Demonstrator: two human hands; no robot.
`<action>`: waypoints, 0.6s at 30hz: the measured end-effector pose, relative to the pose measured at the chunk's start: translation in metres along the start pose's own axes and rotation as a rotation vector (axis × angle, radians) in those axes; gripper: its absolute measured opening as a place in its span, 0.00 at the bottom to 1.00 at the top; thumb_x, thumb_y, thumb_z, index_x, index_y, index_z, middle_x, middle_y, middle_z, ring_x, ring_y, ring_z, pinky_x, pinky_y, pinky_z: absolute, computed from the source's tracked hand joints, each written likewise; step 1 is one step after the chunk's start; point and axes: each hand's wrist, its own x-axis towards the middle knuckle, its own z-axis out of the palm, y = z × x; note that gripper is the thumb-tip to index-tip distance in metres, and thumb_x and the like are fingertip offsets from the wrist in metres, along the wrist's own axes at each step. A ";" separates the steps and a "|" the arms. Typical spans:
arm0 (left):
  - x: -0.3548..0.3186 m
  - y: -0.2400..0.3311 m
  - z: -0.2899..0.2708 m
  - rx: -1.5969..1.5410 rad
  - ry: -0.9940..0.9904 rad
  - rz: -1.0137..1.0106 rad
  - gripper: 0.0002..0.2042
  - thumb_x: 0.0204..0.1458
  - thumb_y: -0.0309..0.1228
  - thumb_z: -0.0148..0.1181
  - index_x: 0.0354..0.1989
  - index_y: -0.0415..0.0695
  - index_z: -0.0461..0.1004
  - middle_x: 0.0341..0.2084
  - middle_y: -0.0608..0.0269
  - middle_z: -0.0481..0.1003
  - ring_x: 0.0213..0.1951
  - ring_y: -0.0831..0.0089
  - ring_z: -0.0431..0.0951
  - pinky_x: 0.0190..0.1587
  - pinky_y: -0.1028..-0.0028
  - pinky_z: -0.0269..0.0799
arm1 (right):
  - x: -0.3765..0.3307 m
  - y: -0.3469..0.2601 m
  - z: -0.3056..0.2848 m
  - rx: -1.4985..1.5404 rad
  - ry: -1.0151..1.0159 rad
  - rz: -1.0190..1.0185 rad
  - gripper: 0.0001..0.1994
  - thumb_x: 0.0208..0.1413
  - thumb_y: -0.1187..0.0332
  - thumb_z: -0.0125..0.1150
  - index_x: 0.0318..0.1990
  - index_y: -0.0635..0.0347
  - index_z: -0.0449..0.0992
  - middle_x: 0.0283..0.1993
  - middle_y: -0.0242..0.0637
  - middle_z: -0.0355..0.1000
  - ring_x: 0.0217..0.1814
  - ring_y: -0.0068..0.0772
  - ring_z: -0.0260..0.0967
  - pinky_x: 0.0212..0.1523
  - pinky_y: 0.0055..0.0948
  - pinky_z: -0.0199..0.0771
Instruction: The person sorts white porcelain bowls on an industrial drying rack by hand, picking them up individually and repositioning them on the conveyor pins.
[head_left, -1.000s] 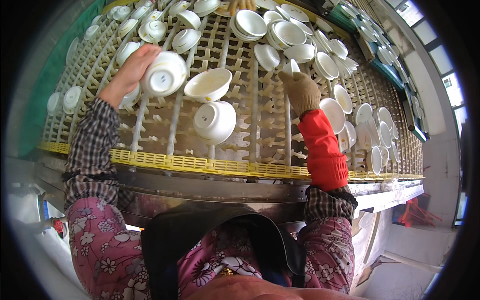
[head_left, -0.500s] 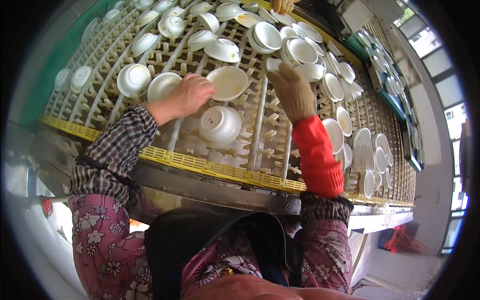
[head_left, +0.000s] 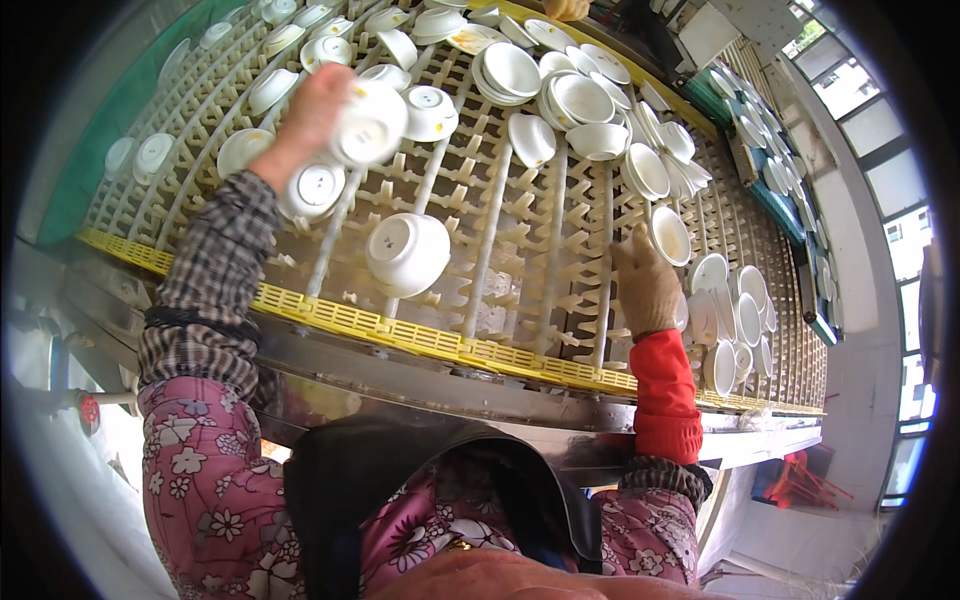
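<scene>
White round bowl [head_left: 368, 122], blurred, gripped in left hand [head_left: 310, 105] over rack [head_left: 520, 260].

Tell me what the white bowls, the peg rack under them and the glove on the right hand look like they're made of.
White bowls: likely glazed ceramic or melamine; smooth, glossy, raised foot ring.
Peg rack: moulded plastic, matte cream with a yellow edge; the pegs look uniformly cast.
Glove on the right hand: tan knit fabric, soft and matte, above a red sleeve cover.
</scene>
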 end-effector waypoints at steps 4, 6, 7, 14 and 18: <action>0.014 -0.054 -0.058 0.381 0.353 -0.191 0.19 0.59 0.43 0.49 0.52 0.44 0.69 0.45 0.52 0.74 0.48 0.57 0.74 0.50 0.61 0.68 | 0.039 -0.014 0.000 0.615 0.087 -0.151 0.18 0.56 0.65 0.55 0.54 0.58 0.70 0.36 0.51 0.74 0.38 0.48 0.74 0.36 0.37 0.74; 0.004 -0.062 -0.060 0.685 0.283 -0.106 0.20 0.57 0.42 0.52 0.55 0.45 0.69 0.48 0.52 0.73 0.50 0.56 0.73 0.52 0.60 0.66 | 0.059 -0.055 -0.016 0.641 0.128 -0.321 0.15 0.56 0.69 0.54 0.51 0.59 0.71 0.41 0.46 0.74 0.42 0.40 0.74 0.40 0.32 0.75; -0.003 -0.062 -0.056 0.803 0.261 -0.031 0.20 0.55 0.40 0.54 0.55 0.46 0.68 0.50 0.52 0.72 0.52 0.56 0.72 0.53 0.59 0.65 | 0.067 -0.074 -0.019 0.587 0.159 -0.406 0.14 0.56 0.71 0.54 0.49 0.60 0.71 0.43 0.45 0.74 0.44 0.36 0.73 0.42 0.30 0.75; -0.017 0.012 0.014 0.657 0.040 0.444 0.22 0.51 0.33 0.60 0.55 0.45 0.68 0.53 0.55 0.68 0.58 0.59 0.65 0.59 0.60 0.58 | 0.116 -0.058 0.023 0.274 0.316 -0.177 0.27 0.48 0.53 0.66 0.49 0.65 0.71 0.41 0.44 0.75 0.44 0.45 0.73 0.43 0.37 0.73; -0.003 0.024 0.062 0.731 -0.185 0.402 0.24 0.51 0.32 0.59 0.59 0.46 0.66 0.59 0.54 0.62 0.61 0.56 0.62 0.62 0.57 0.54 | 0.143 -0.067 0.005 -0.156 0.202 -0.243 0.31 0.43 0.47 0.68 0.49 0.63 0.72 0.47 0.44 0.74 0.54 0.45 0.69 0.52 0.44 0.66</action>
